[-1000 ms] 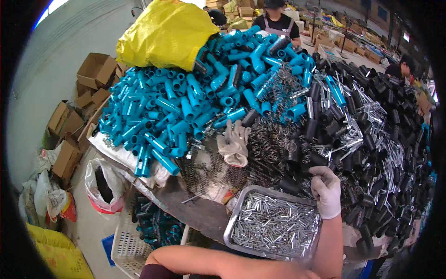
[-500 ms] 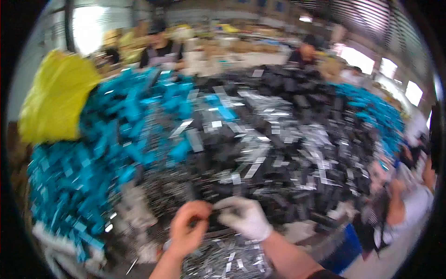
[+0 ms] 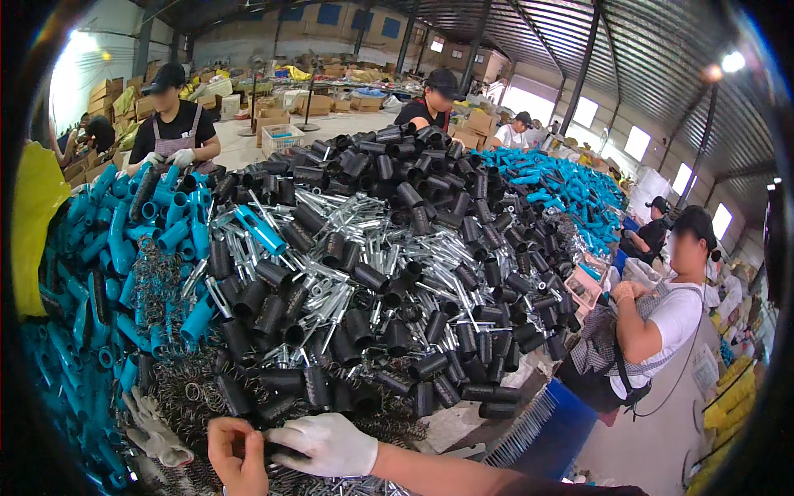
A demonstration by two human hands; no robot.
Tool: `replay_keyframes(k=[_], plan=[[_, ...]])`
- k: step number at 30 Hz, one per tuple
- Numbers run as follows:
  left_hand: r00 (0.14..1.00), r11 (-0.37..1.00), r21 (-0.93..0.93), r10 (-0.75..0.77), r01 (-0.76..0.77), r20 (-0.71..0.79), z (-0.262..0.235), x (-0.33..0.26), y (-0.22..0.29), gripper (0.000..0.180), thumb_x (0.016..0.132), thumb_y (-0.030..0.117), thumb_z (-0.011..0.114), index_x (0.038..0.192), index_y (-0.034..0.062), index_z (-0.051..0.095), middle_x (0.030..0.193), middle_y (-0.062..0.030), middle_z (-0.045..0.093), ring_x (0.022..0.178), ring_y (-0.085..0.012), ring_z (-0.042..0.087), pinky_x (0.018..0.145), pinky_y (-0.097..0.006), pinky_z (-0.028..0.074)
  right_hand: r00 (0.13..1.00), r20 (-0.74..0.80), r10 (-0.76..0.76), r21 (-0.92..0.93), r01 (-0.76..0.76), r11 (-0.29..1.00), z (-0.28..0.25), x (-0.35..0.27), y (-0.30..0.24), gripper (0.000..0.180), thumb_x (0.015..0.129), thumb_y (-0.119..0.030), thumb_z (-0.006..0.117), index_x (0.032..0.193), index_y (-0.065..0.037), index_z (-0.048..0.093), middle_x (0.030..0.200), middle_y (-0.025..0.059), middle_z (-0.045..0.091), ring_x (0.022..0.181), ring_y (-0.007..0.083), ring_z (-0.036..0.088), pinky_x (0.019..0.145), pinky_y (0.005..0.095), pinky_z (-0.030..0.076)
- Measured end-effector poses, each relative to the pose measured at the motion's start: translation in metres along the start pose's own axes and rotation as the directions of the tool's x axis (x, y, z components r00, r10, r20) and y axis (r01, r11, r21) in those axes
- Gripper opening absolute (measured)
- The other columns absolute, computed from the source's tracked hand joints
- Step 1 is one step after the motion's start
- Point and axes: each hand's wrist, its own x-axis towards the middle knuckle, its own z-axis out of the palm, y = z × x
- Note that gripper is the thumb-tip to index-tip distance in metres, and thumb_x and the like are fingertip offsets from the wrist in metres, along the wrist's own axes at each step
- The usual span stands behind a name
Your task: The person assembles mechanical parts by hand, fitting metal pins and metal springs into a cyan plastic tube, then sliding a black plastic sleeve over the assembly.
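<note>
The bare left hand is at the lower edge of the view, its thumb and forefinger curled toward each other. The right hand, in a white knitted glove, comes in from the right with its fingers bent toward the left one; the fingertips of the two hands are just beside each other. Whether the fingers are clamped on anything cannot be told — the space between them is dark and too small to read.

Dark, thin-wire coil springs lie in a tangled heap behind and to the left of the hands. Small silver metal pins show just below the right hand. An off-white fabric glove lies to the left of the left hand, well within the heap's edge.

Beyond the hands rises a broad pile of black ribbed cylindrical tubes, mixed with long silver metal rods. Glossy teal plastic tubes fill the left side, beside a bright yellow woven sack.
</note>
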Motion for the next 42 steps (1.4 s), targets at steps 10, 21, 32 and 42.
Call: replay_keyframes(k=[10,21,32,42], plan=[[0.999,0.995,0.089,0.038,-0.039,0.016,-0.010,0.003,-0.007,0.038,0.086,0.005,0.060,0.060,0.0082,0.033,0.056,0.0023,0.036,0.050,-0.0060,0.030,0.047,-0.024,0.029,0.999,-0.017,-0.036,0.009,0.036,0.999,-0.001,-0.002,0.003,0.031,0.081,-0.025,0.069,0.106,-0.008,0.062,0.076,0.0052,0.059,0.065,0.0226,0.062,0.054,0.0342,0.050],[0.999,0.998,-0.049,0.038,-0.037,0.017,-0.015,0.003,-0.019,0.042,0.097,0.019,0.051,0.058,0.0075,0.039,0.050,0.0011,0.038,0.042,-0.0063,0.033,0.040,-0.025,0.028,0.999,-0.009,-0.034,-0.002,0.034,0.999,0.002,-0.001,0.003,0.028,0.082,-0.026,0.068,0.105,-0.010,0.063,0.074,0.0041,0.059,0.065,0.0212,0.063,0.054,0.0332,0.050],[1.000,0.997,-0.073,0.015,-0.014,0.010,-0.013,0.003,-0.016,0.042,0.098,0.018,0.050,0.060,0.0073,0.039,0.052,0.0012,0.038,0.042,-0.0061,0.034,0.039,-0.024,0.029,1.000,0.020,-0.019,0.006,0.019,1.000,0.001,-0.001,0.002,0.025,0.085,-0.026,0.066,0.102,-0.009,0.062,0.075,0.0061,0.059,0.068,0.0230,0.063,0.056,0.0346,0.051],[1.000,0.995,-0.095,0.018,-0.017,0.002,-0.013,0.003,-0.013,0.041,0.098,0.017,0.051,0.060,0.0070,0.039,0.054,0.0008,0.039,0.045,-0.0062,0.035,0.041,-0.024,0.030,0.999,-0.015,-0.046,-0.015,0.046,0.999,0.004,-0.001,0.004,0.025,0.082,-0.025,0.069,0.102,-0.011,0.063,0.071,0.0026,0.057,0.064,0.0191,0.062,0.052,0.0318,0.049]])
